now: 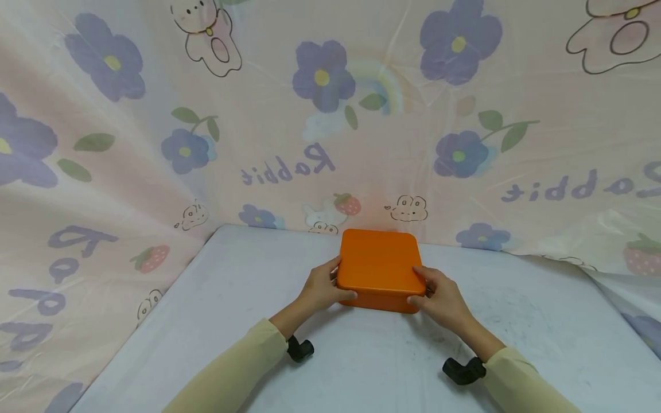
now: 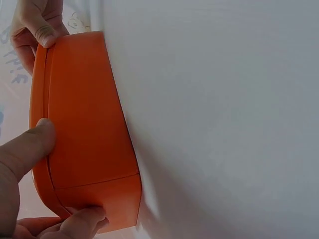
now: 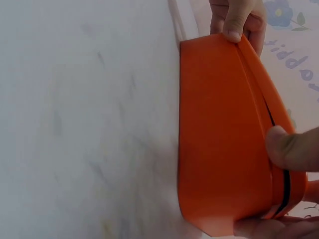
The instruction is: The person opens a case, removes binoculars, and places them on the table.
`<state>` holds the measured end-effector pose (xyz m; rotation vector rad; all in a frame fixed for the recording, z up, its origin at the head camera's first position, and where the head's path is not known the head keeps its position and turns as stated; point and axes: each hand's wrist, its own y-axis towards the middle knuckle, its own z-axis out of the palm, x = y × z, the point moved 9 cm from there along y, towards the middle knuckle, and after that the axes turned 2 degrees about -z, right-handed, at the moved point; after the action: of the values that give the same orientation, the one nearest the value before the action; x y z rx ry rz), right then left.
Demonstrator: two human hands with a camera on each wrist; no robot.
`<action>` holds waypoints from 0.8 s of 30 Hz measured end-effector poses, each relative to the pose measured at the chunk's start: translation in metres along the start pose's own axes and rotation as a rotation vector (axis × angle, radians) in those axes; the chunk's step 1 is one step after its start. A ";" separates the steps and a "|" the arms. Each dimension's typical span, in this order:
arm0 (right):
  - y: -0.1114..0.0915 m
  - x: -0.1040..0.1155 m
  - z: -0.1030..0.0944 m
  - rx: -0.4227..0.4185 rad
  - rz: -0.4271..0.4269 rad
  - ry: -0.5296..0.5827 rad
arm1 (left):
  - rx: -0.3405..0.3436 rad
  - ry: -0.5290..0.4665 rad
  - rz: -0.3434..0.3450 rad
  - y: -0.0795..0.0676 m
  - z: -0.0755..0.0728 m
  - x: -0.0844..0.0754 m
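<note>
An orange lidded box (image 1: 381, 261) sits on the white table, toward its back edge. At the box's front left corner my left hand (image 1: 325, 287) grips it, thumb across the front at the lid seam and fingers along the left side. My right hand (image 1: 439, 295) holds the front right corner, its thumb (image 3: 286, 147) on the front by the lid's edge. In the right wrist view a dark gap shows under the lid (image 3: 264, 84) near that thumb. By the left thumb (image 2: 42, 134) the seam looks narrow. The inside of the box is hidden.
The white table (image 1: 248, 264) bears faint grey smudges on its right part. A printed cloth (image 1: 320, 126) with flowers and rabbits hangs close behind the box and along the left side. Black wrist mounts (image 1: 465, 371) sit at both sleeve cuffs.
</note>
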<state>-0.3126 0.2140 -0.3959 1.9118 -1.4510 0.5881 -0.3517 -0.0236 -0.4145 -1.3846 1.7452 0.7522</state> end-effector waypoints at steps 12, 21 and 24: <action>0.002 -0.001 -0.002 0.010 0.005 -0.002 | 0.002 -0.049 -0.013 0.002 -0.001 0.001; 0.001 0.001 -0.002 0.022 0.003 0.001 | -0.004 -0.066 -0.025 0.001 -0.003 0.001; 0.000 0.000 -0.001 0.024 0.012 0.005 | -0.022 -0.044 -0.024 -0.001 -0.004 0.000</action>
<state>-0.3130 0.2152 -0.3952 1.9197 -1.4596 0.6181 -0.3518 -0.0271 -0.4125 -1.3911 1.6879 0.7852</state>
